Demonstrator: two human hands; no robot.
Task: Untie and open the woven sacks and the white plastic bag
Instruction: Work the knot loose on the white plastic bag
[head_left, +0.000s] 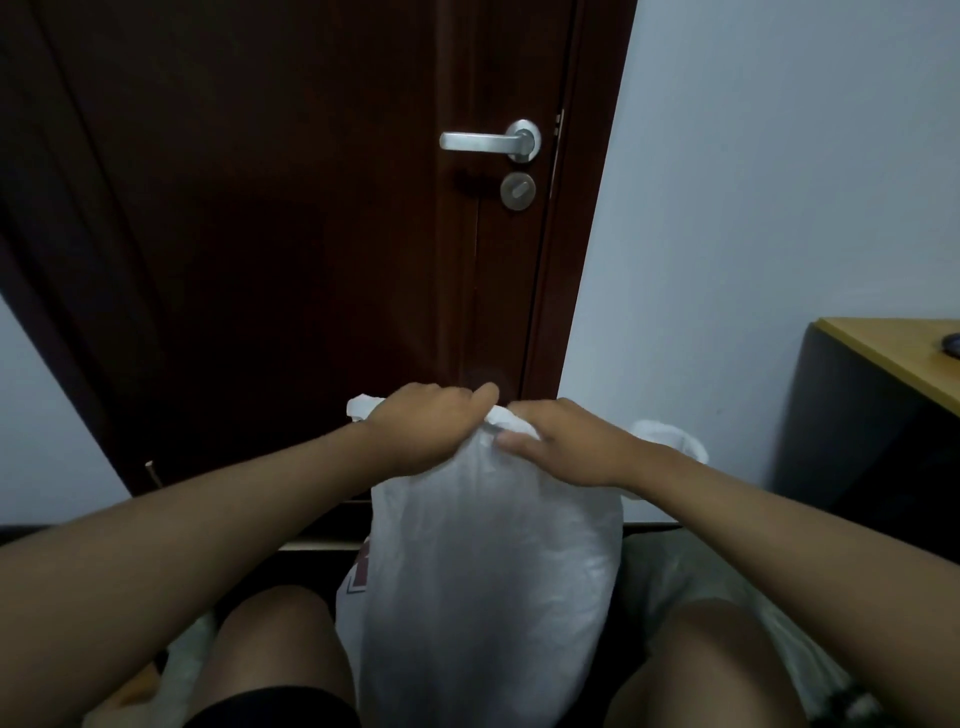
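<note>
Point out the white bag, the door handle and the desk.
white bag (483, 571): head view, middle of its front.
door handle (480, 141): head view, on the lever.
desk (904, 353): head view, bare wooden top.

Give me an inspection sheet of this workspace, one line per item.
Surface: no table in use; white bag stands between the person's knees.
Job's things: white bag, top gathered, not open; pale woven material by the right knee, too dim to tell its state.
Clutter: dark object on the desk, cut off.
Grippers: left hand and right hand both pinch the bag's tied top.
Cables: nothing seen.
Surroundings: dark door with metal handle, pale wall.
</note>
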